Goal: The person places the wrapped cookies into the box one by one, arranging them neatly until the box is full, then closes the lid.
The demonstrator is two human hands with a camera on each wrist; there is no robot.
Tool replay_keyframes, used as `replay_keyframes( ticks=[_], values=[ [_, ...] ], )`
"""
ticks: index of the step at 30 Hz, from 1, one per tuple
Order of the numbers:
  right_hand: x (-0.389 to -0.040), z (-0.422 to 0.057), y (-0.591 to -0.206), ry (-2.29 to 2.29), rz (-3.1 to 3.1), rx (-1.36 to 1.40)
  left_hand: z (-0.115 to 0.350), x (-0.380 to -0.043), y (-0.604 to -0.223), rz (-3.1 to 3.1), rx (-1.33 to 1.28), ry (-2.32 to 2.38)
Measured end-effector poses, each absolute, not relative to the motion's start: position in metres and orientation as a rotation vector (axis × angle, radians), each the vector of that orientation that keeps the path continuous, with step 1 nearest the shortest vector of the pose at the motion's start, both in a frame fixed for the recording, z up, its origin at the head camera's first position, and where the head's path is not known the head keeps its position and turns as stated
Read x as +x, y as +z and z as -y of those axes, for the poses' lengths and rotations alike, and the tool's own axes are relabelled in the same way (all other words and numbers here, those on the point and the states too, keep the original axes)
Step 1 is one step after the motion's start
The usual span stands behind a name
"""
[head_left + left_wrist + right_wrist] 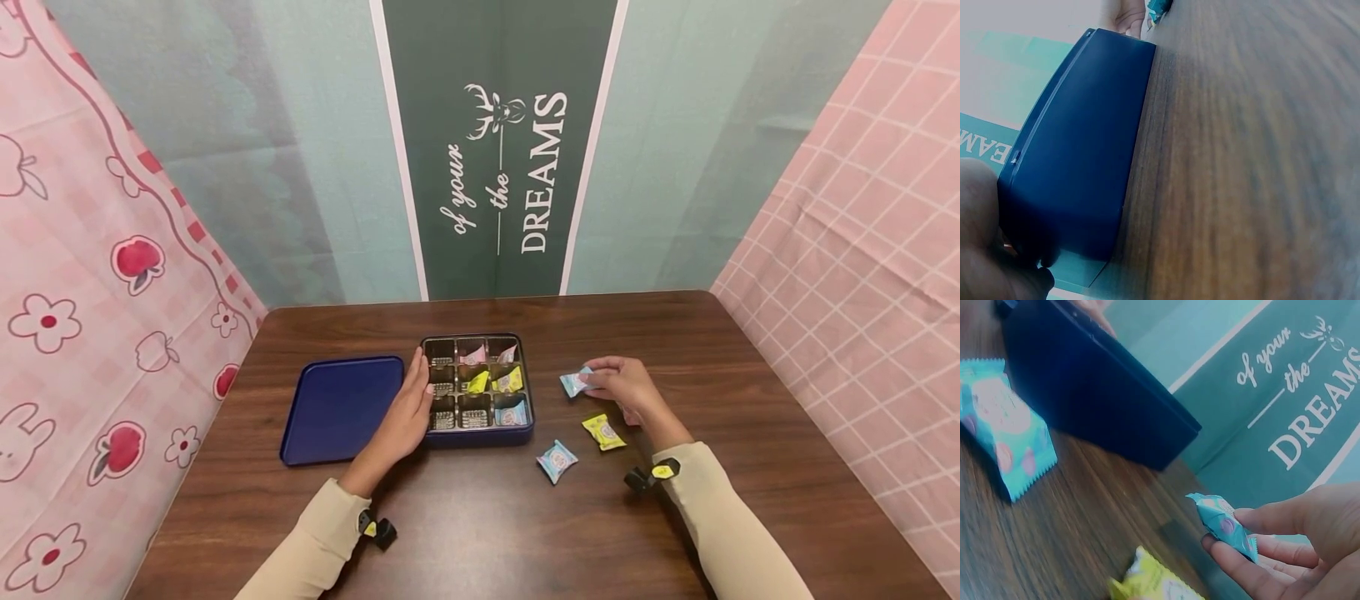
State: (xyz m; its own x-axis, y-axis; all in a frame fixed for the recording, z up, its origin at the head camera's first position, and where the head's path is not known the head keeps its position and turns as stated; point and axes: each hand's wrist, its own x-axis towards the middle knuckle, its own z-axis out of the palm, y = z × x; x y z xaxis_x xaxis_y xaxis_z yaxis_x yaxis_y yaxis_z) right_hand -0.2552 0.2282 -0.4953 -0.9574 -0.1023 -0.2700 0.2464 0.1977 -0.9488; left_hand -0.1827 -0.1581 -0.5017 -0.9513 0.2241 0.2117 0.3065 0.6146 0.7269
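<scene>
My right hand (628, 390) pinches a blue wrapped candy (1225, 524) between thumb and fingers, just above the table to the right of the box. Along the left side of the dark blue box (480, 437) lies my left hand (407, 417), its fingers fairly straight against the wall. A clear divided insert holds pink candies (473, 356) in the back row, yellow candies (507, 380) in the middle row and a blue candy (512, 413) at the front right. Below my right hand lie a yellow candy (603, 432), another blue candy (557, 461) and a mostly hidden pink candy (632, 416).
A flat blue lid (345, 410) lies left of the box on the brown wooden table (465, 533). Printed cloth (495, 167) hangs behind the table, with pink cloths at both sides.
</scene>
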Motion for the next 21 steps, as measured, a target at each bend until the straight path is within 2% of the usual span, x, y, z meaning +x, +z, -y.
replay_keyframes(
  ticks=[21],
  values=[
    [-0.241, -0.204, -0.478, -1.878, -2.177, 0.103, 0.158, -0.183, -0.502, 2.72, -0.448, -1.285]
  ],
)
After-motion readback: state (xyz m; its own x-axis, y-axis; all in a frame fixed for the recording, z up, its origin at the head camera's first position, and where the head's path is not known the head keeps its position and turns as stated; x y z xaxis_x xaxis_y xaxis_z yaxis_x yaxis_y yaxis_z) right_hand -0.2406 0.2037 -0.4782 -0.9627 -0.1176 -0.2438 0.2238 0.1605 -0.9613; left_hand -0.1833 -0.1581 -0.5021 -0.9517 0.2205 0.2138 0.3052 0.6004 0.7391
